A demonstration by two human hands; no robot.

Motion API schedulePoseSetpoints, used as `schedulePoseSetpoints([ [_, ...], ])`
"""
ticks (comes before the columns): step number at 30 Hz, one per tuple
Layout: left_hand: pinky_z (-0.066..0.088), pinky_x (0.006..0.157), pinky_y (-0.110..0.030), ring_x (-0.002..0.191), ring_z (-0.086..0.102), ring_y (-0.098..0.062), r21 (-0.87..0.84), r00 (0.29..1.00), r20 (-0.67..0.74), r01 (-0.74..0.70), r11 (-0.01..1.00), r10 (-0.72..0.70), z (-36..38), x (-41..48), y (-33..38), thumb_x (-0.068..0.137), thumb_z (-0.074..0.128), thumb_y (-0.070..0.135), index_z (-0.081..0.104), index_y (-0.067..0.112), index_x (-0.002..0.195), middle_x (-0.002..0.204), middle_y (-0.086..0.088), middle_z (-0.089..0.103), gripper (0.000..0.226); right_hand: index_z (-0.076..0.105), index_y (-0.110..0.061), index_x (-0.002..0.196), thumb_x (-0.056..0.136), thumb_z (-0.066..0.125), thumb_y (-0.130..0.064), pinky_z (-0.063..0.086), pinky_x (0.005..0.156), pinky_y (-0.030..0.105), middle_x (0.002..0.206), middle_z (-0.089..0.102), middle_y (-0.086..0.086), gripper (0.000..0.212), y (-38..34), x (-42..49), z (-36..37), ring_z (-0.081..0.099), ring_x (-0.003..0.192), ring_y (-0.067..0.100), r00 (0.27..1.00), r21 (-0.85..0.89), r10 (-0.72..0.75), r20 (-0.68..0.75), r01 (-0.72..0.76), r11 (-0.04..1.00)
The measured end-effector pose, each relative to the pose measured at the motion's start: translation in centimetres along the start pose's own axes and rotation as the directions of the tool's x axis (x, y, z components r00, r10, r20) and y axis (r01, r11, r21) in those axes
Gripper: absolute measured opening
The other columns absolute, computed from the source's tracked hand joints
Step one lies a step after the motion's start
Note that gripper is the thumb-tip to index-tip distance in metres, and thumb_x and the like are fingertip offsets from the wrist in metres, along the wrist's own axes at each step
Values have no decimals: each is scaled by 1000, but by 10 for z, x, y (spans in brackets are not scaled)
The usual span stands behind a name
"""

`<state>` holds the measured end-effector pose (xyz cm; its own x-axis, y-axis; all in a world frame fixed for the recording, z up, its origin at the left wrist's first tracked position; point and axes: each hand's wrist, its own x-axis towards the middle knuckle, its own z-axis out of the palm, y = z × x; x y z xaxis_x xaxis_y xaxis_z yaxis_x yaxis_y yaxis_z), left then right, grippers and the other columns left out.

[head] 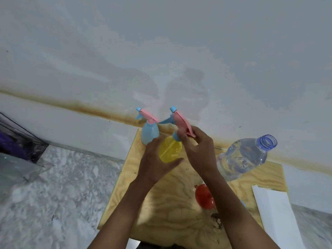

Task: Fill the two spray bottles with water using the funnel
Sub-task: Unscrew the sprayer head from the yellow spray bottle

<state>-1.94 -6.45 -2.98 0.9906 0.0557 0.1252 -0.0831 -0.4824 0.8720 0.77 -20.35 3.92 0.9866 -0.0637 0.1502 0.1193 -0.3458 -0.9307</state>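
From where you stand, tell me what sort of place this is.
Likely a plain indoor room, perhaps a home: a small plywood table against a stained white wall, marbled floor beside it.

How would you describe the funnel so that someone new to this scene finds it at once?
Start at the pale wooden tabletop. Toward its near right, in front of the clear water bottle, lies the funnel. It is the only red thing there.
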Motion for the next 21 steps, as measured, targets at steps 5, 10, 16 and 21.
schedulePoseSetpoints([
  [5, 49, 89, -12, 108, 59, -4, -63, 1000, -15, 18, 998, -18, -9, -8, 19, 65, 82, 55, 54, 25, 132, 115, 14, 62, 79, 70, -25, 106, 88, 73, -27, 55, 79, 26, 94, 74, -11, 19, -13, -13, -8, 69, 90, 7, 1000, 92, -30, -10, 31, 995],
  [10, 49, 78, -17, 98, 57, -9, -47, 997, -42, -69, 997, 67, -11, -17, 35, 62, 80, 58, 58, 23, 129, 105, 2, 57, 79, 69, -17, 102, 82, 79, -32, 55, 78, 29, 90, 72, -4, 27, -20, -25, -13, 68, 87, 14, 999, 110, -45, 31, 41, 993],
  [16, 42, 81, -7, 101, 60, -6, -85, 993, -87, -87, 993, 80, -14, -29, 53, 61, 91, 43, 59, 24, 122, 107, 11, 64, 72, 71, -12, 89, 81, 80, -21, 52, 67, 25, 72, 68, 1, 15, -34, -31, -23, 62, 68, 9, 999, 298, 37, -16, -31, 954],
  [21, 41, 79, -2, 103, 60, -2, -188, 999, -50, -4, 982, -5, -19, -35, 64, 63, 91, 36, 61, 29, 123, 107, 13, 66, 67, 71, -18, 90, 82, 79, -18, 53, 69, 16, 79, 72, -7, 12, -44, -35, -28, 68, 75, 2, 1000, 343, 25, 19, -30, 939],
])
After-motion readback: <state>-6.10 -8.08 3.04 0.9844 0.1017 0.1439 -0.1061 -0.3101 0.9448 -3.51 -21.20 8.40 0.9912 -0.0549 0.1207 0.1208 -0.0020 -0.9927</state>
